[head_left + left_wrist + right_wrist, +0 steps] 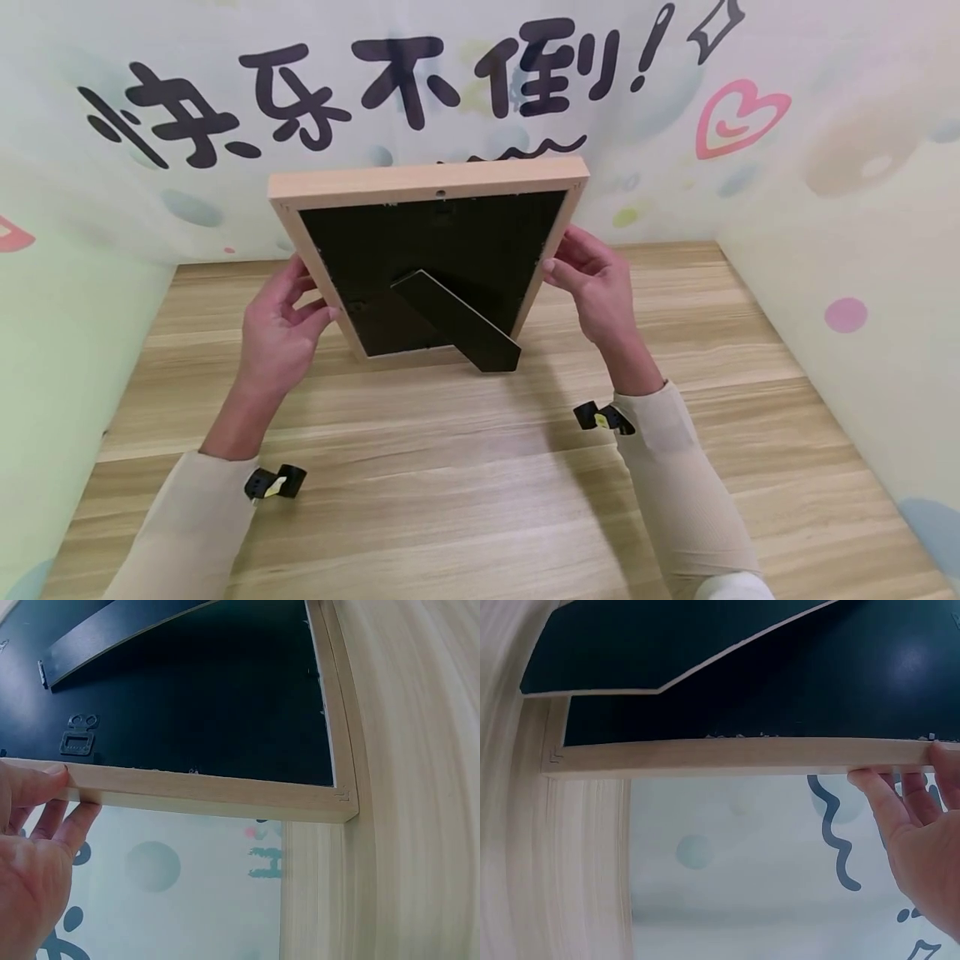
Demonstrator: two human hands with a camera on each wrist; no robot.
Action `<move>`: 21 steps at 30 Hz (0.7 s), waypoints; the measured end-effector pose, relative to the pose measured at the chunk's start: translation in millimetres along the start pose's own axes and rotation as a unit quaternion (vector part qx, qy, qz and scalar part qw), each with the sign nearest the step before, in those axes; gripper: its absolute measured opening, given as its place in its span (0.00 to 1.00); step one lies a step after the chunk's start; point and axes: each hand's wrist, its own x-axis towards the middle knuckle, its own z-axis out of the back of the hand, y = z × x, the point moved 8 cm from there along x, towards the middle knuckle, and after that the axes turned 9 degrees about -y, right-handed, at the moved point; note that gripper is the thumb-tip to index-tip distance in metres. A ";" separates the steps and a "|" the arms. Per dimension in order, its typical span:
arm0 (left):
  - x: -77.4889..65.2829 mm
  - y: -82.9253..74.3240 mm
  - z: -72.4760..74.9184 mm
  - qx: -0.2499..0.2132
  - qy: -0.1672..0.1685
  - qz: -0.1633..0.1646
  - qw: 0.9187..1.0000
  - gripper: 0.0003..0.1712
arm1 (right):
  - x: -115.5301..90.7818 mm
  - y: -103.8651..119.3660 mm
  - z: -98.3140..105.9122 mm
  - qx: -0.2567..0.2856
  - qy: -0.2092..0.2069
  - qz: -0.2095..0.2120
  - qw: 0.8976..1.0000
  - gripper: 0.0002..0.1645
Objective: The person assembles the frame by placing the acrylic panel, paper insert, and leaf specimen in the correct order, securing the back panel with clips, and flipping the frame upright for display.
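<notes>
A picture frame (pixel 429 177) of light wood stands on the table, its black back facing me and its top edge nearest the camera. From the back juts a black easel leg (pixel 465 327), angled down to the lower right. My left hand (pixel 279 333) pinches the frame's left side between thumb and fingers. On the opposite side my right hand (pixel 596 283) holds the edge the same way, with the thumb on the back face. In the left wrist view a small metal hanger (pixel 78 735) shows on the backing. The frame's front is hidden.
The wood-grain table (pixel 420 492) reaches a printed back wall (pixel 360 150) with large black characters. Side walls (pixel 855 217) with coloured spots rise at left and right. Both wrists carry small black cameras (pixel 276 482) at the sleeve cuffs.
</notes>
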 end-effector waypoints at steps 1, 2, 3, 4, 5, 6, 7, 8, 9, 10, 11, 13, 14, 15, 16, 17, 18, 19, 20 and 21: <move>0.4 0.3 -0.3 0.002 0.000 0.000 1.000 0.43 | -0.1 -0.2 0.2 0.002 0.000 0.001 1.000 0.29; 0.7 0.5 -0.7 0.006 0.001 0.000 1.000 0.42 | -0.3 -0.4 0.3 0.004 -0.001 0.001 1.000 0.28; 1.1 0.9 -0.9 0.007 0.001 0.000 1.000 0.42 | -0.3 -0.6 0.3 0.004 0.000 0.002 1.000 0.28; 1.4 1.3 -1.0 0.010 0.000 -0.001 1.000 0.41 | -0.4 -0.8 0.2 0.006 0.000 0.002 1.000 0.28; 1.6 1.5 -1.2 0.012 0.000 -0.002 1.000 0.41 | -0.4 -0.9 -0.2 0.006 0.001 0.003 1.000 0.27; 1.7 1.8 -1.3 0.013 -0.001 -0.004 1.000 0.40 | -0.6 -0.8 -0.4 0.006 0.002 0.003 1.000 0.27; 1.6 1.7 -1.5 0.015 -0.002 -0.007 1.000 0.40 | -0.8 -0.5 -0.6 0.004 0.004 0.006 1.000 0.26; 1.4 1.9 -1.7 0.015 -0.002 -0.009 1.000 0.40 | -1.1 -0.3 -0.9 0.001 0.005 0.008 1.000 0.26; 1.1 2.0 -1.8 0.015 -0.003 -0.010 1.000 0.40 | -1.4 0.2 -1.2 -0.001 0.007 0.011 1.000 0.26; 0.6 1.5 -2.1 0.015 -0.003 -0.016 1.000 0.39 | -1.7 0.9 -1.4 -0.005 0.008 0.014 1.000 0.26; 0.1 1.3 -2.3 0.015 -0.002 -0.022 1.000 0.39 | -2.0 1.8 -1.5 -0.010 0.010 0.019 1.000 0.26; -1.0 0.3 -2.8 0.016 -0.001 -0.034 0.999 0.39 | -2.8 3.6 -1.9 -0.020 0.013 0.030 0.999 0.26; -1.6 -0.3 -3.1 0.018 -0.001 -0.040 0.999 0.39 | -3.0 4.5 -2.1 -0.026 0.016 0.038 0.999 0.26; -2.3 -1.2 -3.3 0.019 0.000 -0.046 0.999 0.38 | -3.4 5.6 -2.0 -0.033 0.019 0.045 0.998 0.26; -2.8 -1.9 -3.5 0.020 0.000 -0.051 0.998 0.38 | -3.8 6.5 -2.0 -0.040 0.022 0.053 0.998 0.26; -3.2 -2.2 -3.6 0.021 -0.001 -0.055 0.998 0.38 | -4.1 7.2 -1.9 -0.045 0.026 0.060 0.997 0.25; -3.5 -2.9 -3.8 0.022 -0.002 -0.058 0.998 0.37 | -4.3 7.8 -1.9 -0.050 0.029 0.067 0.996 0.24; -3.7 -3.1 -3.9 0.024 -0.003 -0.062 0.998 0.37 | -4.7 8.3 -1.8 -0.054 0.032 0.074 0.995 0.24; -3.7 -3.0 -3.9 0.026 -0.006 -0.064 0.998 0.36 | -5.0 8.8 -1.8 -0.057 0.034 0.080 0.995 0.23; -3.6 -2.8 -3.8 0.028 -0.009 -0.066 0.997 0.35 | -5.4 9.3 -1.8 -0.059 0.036 0.083 0.994 0.23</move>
